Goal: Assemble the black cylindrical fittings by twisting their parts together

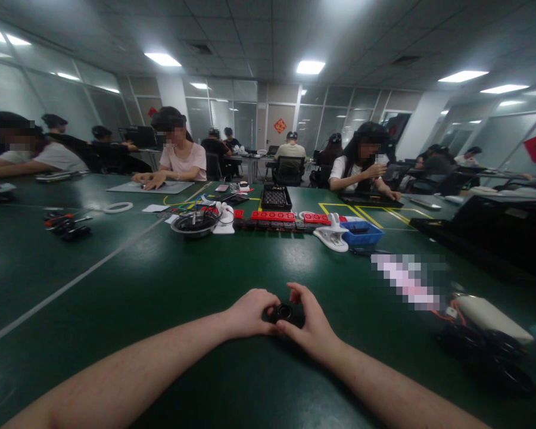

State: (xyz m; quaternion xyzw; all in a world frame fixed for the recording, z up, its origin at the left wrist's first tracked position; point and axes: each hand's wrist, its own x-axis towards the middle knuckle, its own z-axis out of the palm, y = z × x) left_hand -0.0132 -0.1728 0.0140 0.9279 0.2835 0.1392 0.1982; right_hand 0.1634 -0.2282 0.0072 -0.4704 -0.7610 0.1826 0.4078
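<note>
A small black round part with a ring-like opening (284, 311) is between my two hands, low over the green table. My left hand (250, 314) grips its left side, with the fingers curled and the thumb along the near edge. On the other side my right hand (312, 322) curves around the part. Its thumb presses the near edge, while the index finger arches up above the far side. The palms and fingers hide much of the part's sides, and its exact kind cannot be made out.
Red and black power strips (272, 217) cross the green table (196, 280) ahead. Nearby are a metal bowl (194, 225), a white clamp (333, 235), a blue bin (361, 232) and a black tray (276, 198). Tools (67, 221) lie left, black cables (486, 351) right. Several people sit around.
</note>
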